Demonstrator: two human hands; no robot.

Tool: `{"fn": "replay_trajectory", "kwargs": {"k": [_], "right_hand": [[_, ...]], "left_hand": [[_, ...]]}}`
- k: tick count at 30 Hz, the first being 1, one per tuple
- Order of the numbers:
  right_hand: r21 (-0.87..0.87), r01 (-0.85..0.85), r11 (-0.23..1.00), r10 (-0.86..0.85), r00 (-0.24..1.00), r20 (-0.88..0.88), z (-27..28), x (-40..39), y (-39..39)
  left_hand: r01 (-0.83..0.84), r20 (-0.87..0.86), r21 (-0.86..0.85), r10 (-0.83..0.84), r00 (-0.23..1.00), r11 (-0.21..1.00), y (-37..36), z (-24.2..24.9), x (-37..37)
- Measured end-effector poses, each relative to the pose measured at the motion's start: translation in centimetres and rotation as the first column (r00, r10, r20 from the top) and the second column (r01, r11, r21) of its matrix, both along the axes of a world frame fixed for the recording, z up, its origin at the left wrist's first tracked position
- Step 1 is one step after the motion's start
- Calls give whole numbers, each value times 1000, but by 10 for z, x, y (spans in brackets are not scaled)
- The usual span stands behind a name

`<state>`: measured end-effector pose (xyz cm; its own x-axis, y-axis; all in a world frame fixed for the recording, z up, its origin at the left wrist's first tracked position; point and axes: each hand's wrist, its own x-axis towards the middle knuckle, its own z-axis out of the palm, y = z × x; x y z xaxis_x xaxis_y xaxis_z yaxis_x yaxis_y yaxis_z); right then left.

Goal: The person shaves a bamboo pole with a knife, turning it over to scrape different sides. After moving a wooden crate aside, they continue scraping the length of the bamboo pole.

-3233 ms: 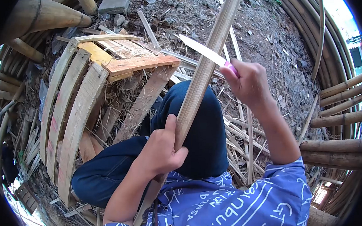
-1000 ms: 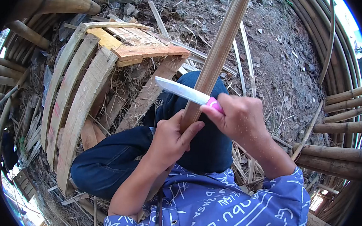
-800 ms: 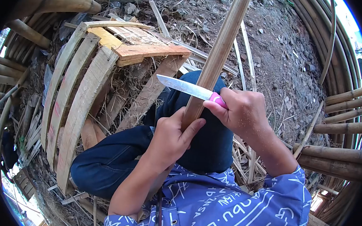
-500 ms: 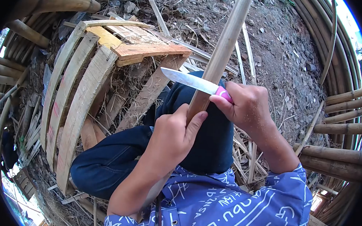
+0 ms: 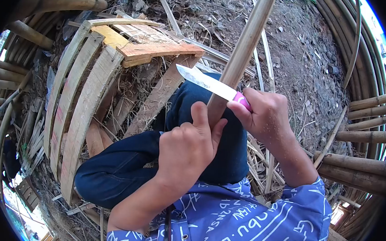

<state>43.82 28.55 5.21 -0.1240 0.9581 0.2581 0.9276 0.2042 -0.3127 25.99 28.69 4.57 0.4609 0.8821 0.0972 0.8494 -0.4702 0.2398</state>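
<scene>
One long, straight strip [image 5: 248, 37] slants from the top edge of the frame, right of centre, down to the middle, its upper end leaning right. It is pale brown, with lengthwise grain, and darker near the left hand [image 5: 184, 148], which is clamped around its lower part at centre, index finger raised. Right of centre, the right hand [image 5: 266, 111] is closed on the pink handle of a knife [image 5: 206, 83]. The flat, pale metal blade crosses the strip, its tapered tip toward the upper left; whether its edge bites, I cannot tell. Left of centre stands a rough-slatted wooden crate [image 5: 86, 89] with curly fibres inside.
</scene>
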Motion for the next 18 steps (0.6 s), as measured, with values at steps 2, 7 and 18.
{"fn": "replay_trajectory", "kwargs": {"k": [2,7,18], "right_hand": [[18,-13,1000,11,995,99,-4,5,4],[111,169,979,-169,986,-11,-11,35,31],[114,268,957,-249,956,-156,-8,72,85]], "left_hand": [[-6,-3,-22,6,1000,1000,-1,1,2],[-9,-44,-9,8,999,1000,-6,3,3],[3,-7,-70,-4,1000,998,-2,5,1]]}}
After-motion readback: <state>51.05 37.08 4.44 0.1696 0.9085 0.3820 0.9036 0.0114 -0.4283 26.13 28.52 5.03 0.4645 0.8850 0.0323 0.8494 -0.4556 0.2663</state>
